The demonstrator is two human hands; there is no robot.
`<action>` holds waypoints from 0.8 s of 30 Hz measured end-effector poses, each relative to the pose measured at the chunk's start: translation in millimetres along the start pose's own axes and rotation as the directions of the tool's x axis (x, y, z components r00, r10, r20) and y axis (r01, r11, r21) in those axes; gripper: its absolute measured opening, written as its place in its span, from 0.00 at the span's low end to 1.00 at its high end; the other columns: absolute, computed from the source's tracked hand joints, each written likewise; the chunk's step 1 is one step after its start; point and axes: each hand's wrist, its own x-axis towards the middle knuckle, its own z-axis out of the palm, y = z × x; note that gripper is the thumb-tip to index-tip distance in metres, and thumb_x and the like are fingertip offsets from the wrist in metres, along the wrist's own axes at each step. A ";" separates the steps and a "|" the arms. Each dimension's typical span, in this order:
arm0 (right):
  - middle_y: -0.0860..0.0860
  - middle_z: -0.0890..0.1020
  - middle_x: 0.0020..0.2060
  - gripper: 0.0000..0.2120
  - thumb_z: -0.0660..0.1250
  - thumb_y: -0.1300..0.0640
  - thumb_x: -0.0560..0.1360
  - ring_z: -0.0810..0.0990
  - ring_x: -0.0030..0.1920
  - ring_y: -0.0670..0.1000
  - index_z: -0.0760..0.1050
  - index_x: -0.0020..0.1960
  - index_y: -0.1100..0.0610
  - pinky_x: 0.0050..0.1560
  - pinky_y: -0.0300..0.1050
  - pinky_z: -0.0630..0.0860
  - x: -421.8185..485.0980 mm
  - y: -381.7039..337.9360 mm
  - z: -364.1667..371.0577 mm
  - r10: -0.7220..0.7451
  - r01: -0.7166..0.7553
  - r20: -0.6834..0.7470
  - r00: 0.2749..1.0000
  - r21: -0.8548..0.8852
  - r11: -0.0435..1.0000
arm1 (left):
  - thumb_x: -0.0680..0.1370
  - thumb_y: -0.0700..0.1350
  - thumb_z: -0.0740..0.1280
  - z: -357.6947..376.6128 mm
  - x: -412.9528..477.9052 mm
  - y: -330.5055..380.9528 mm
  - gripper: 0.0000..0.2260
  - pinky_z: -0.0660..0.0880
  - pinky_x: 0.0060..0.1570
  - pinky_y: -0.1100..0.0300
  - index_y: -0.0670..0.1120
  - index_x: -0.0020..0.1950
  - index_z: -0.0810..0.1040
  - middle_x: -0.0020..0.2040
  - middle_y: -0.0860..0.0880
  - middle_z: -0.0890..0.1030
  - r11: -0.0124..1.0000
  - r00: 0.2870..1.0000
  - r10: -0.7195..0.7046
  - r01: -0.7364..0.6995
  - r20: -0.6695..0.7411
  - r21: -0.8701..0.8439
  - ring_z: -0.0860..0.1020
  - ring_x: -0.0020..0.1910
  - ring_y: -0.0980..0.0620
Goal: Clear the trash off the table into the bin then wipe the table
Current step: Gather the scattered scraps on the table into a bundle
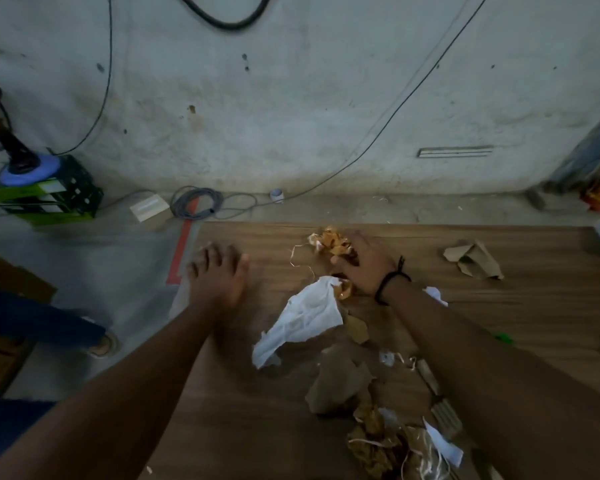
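While the left hand (219, 275) lies flat at the left edge of the tabletop (499, 323), its fingers straight and spread, the right hand (364, 261) reaches further in. It curls its fingers over an orange-tan wad (331, 240) of wrappers near the far edge, with the thumb against the wad's near side. A black wristband (392, 277) circles that wrist. Just beside the right hand, on the person's side, a crumpled white paper (305, 313) sprawls between the two forearms. Closer in lie brown scraps (340, 386), running into a tangled heap (388, 445) of paper and pale strips at the near edge. A folded brown paper (475, 259) sits well apart on the right. Beyond the tabletop, on the floor by the wall, a coiled cable (196, 202) lies near a green box (49, 199) with a fan (0, 133) standing on it.
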 end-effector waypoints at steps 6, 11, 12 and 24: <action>0.53 0.67 0.72 0.28 0.60 0.43 0.77 0.65 0.72 0.54 0.62 0.74 0.51 0.70 0.46 0.62 -55.6 -14.0 15.0 -0.191 0.191 0.025 0.981 0.005 0.982 | 0.76 0.67 0.32 20.5 -33.3 83.4 0.38 0.61 0.70 0.45 0.50 0.73 0.65 0.71 0.43 0.69 0.902 0.934 0.352 -0.319 0.068 -0.291 0.65 0.71 0.43; 0.51 0.76 0.64 0.27 0.50 0.38 0.76 0.73 0.65 0.52 0.72 0.67 0.51 0.63 0.42 0.64 -80.0 25.8 -43.3 -0.246 0.248 -0.129 0.960 -0.002 0.969 | 0.80 0.63 0.49 10.2 -50.3 100.9 0.23 0.74 0.51 0.54 0.52 0.53 0.78 0.49 0.51 0.81 0.610 0.991 0.135 -0.081 0.002 -0.788 0.79 0.49 0.54; 0.52 0.77 0.64 0.31 0.47 0.35 0.76 0.73 0.65 0.52 0.73 0.66 0.52 0.65 0.45 0.66 -78.8 40.5 -57.8 -0.225 0.227 -0.185 0.957 -0.008 0.974 | 0.81 0.61 0.49 4.9 -41.5 94.0 0.20 0.73 0.52 0.54 0.54 0.53 0.78 0.50 0.52 0.81 0.610 0.996 0.089 -0.052 0.003 -0.791 0.79 0.50 0.53; 0.55 0.71 0.69 0.22 0.51 0.44 0.79 0.66 0.70 0.59 0.66 0.70 0.52 0.70 0.55 0.62 -39.9 136.3 -71.2 0.241 -0.243 -0.114 0.964 -0.008 0.970 | 0.83 0.54 0.52 11.4 -38.7 151.2 0.16 0.67 0.58 0.65 0.54 0.65 0.74 0.62 0.51 0.76 0.673 0.940 0.328 -0.168 0.087 -0.720 0.73 0.63 0.51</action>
